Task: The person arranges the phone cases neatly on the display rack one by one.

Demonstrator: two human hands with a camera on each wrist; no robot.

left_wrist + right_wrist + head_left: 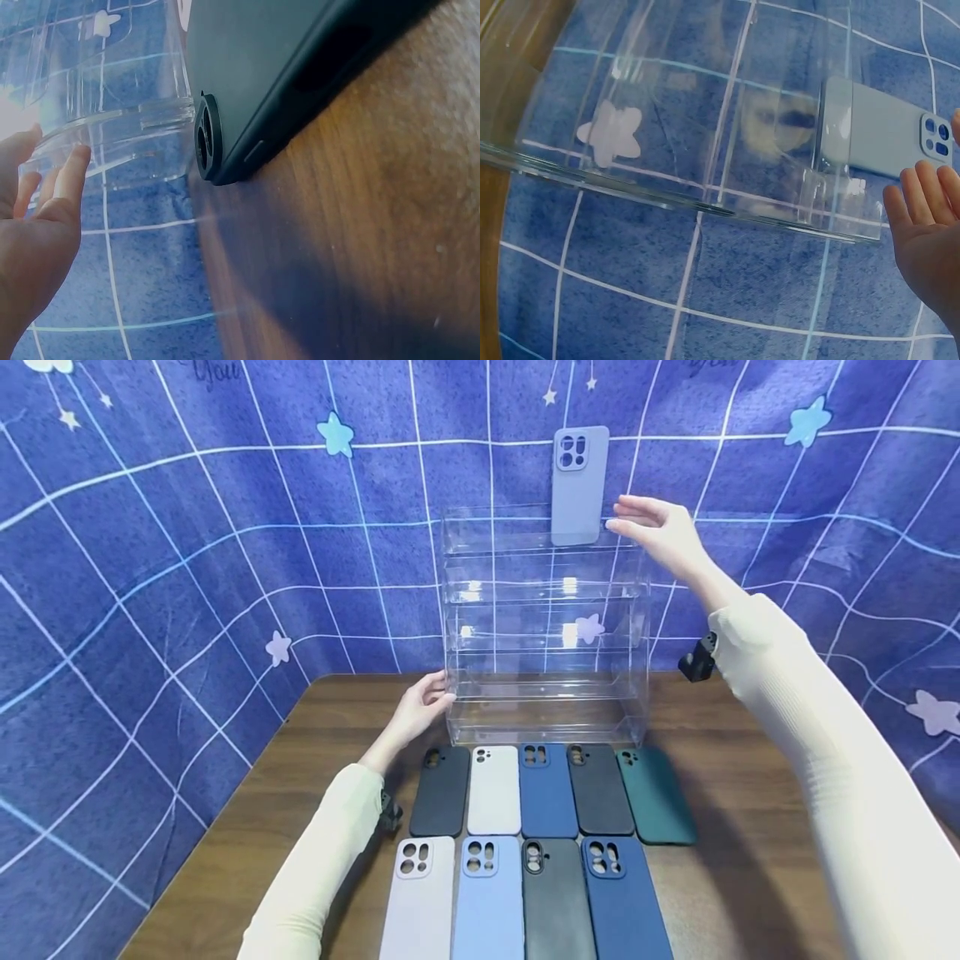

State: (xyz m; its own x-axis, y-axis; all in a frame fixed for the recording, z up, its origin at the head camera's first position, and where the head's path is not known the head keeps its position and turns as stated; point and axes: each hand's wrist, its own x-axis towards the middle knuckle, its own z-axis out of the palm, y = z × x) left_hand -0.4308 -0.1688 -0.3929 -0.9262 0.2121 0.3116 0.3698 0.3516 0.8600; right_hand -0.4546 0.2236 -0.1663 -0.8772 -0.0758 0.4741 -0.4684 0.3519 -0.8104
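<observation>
A clear tiered display rack (pixel 546 693) stands on the table. A pale lavender-blue phone case (pixel 579 485) stands upright on its top tier, right of the middle. My right hand (pixel 660 531) is just to the right of this case, fingers extended with nothing between them; the right wrist view shows the fingertips close to the case (pixel 889 131) near its camera cutout. Low on the rack's left side, my left hand (pixel 420 706) touches the edge with its fingertips. In the left wrist view, the thumb and fingers (pixel 73 176) overlap the clear plastic.
In front of the rack lie two rows of phone cases, among them a white case (pixel 493 792), a green case (pixel 656 795) and a light blue case (pixel 490 902). A blue cloth (pixel 225 485) with white grid lines hangs behind the wooden table (pixel 300 752).
</observation>
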